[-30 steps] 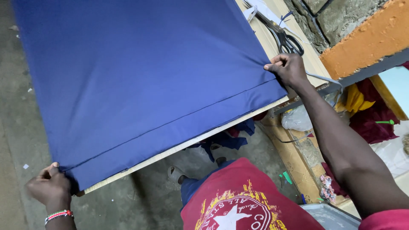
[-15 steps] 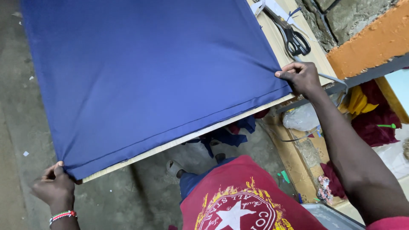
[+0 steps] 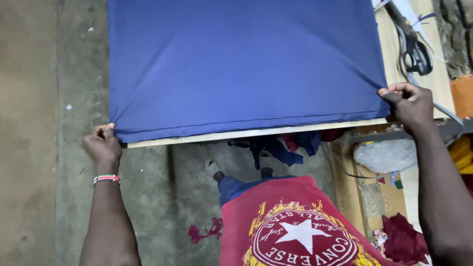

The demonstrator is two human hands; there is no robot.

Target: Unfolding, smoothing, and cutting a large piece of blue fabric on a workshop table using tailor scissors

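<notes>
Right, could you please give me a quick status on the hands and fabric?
Left hand, right hand pinching near corners of blue fabric. Fabric flat on table. Scissors beside it.

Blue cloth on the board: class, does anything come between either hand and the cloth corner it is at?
Nothing visible does. The left hand pinches the near left corner of the blue cloth directly, and the right hand grips the near right corner. The scissors lie beyond the right hand on the wooden board, clear of both grips.

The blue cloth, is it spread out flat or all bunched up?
Spread out flat. The blue cloth covers the wooden table, with the left hand and right hand pinching its near corners.
</notes>
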